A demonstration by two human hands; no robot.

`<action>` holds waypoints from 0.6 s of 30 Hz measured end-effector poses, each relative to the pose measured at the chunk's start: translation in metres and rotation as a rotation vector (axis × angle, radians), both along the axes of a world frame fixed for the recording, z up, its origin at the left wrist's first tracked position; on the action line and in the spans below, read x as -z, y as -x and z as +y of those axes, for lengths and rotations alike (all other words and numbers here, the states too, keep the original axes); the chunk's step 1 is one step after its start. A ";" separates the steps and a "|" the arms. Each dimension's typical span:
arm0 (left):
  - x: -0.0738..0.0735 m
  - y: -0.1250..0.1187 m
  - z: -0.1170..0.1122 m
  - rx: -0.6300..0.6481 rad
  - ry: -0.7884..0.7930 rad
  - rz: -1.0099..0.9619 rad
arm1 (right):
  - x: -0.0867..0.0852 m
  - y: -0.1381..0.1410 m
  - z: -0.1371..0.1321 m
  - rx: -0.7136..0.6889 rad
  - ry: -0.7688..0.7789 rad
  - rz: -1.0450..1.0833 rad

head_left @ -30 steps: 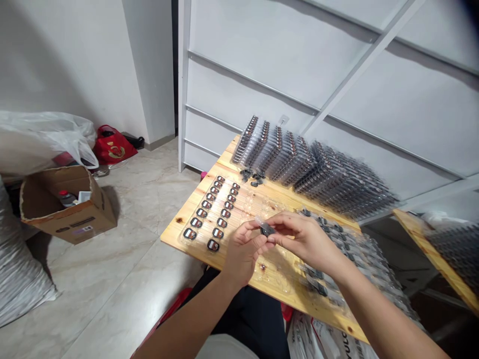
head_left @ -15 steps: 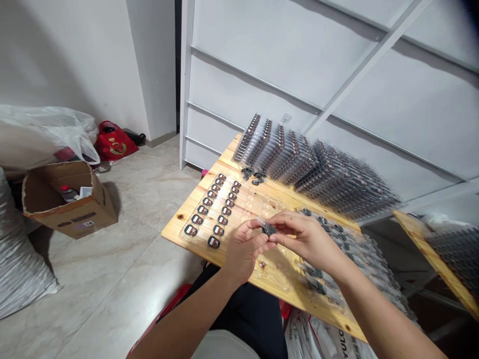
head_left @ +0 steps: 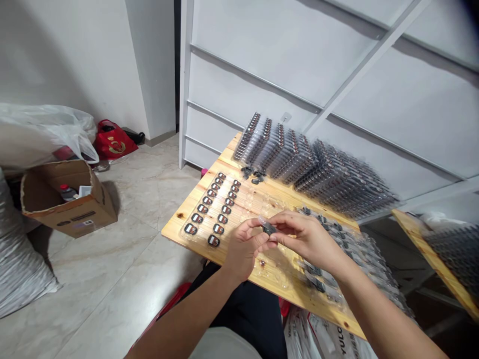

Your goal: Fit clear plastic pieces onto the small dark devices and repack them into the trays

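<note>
Above the wooden table (head_left: 173, 230), both hands meet at a small dark plastic device (head_left: 268, 229) with a pale translucent tab sticking up from it. My left hand (head_left: 245, 244) pinches its near-left side between thumb and fingers. On the other side, the fingertips of my right hand (head_left: 301, 234) close on it; they partly cover its shape. To the left lies a clear plastic tray (head_left: 205, 234) with two rows of small dark devices (head_left: 213, 241) that have white windows. Under and behind the hands is another clear tray (head_left: 275, 271) with bare hollows.
Stacked filled trays (head_left: 284, 154) line the table's back. Loose dark pieces (head_left: 257, 177) lie before them. More trays with dark parts (head_left: 318, 271) sit at right. An open cardboard box (head_left: 75, 219), a red bag (head_left: 116, 143) and a bulging sack (head_left: 22, 269) stand on the floor.
</note>
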State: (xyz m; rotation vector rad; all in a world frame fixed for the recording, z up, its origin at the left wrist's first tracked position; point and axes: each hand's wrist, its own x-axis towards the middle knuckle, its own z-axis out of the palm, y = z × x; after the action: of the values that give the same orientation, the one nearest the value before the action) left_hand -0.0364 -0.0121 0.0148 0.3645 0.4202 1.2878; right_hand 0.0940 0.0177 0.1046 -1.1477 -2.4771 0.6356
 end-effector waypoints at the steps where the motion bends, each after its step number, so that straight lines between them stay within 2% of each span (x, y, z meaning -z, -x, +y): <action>1: 0.000 0.000 0.000 0.003 -0.001 0.002 | 0.000 0.000 0.000 0.002 0.000 -0.004; 18: 0.001 -0.003 0.002 -0.006 0.044 -0.037 | 0.000 -0.002 -0.001 0.046 0.026 0.005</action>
State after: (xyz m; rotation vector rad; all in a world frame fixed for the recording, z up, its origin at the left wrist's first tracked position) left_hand -0.0333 -0.0104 0.0143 0.3022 0.4175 1.2873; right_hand 0.0961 0.0168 0.1042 -1.2077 -2.4379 0.6582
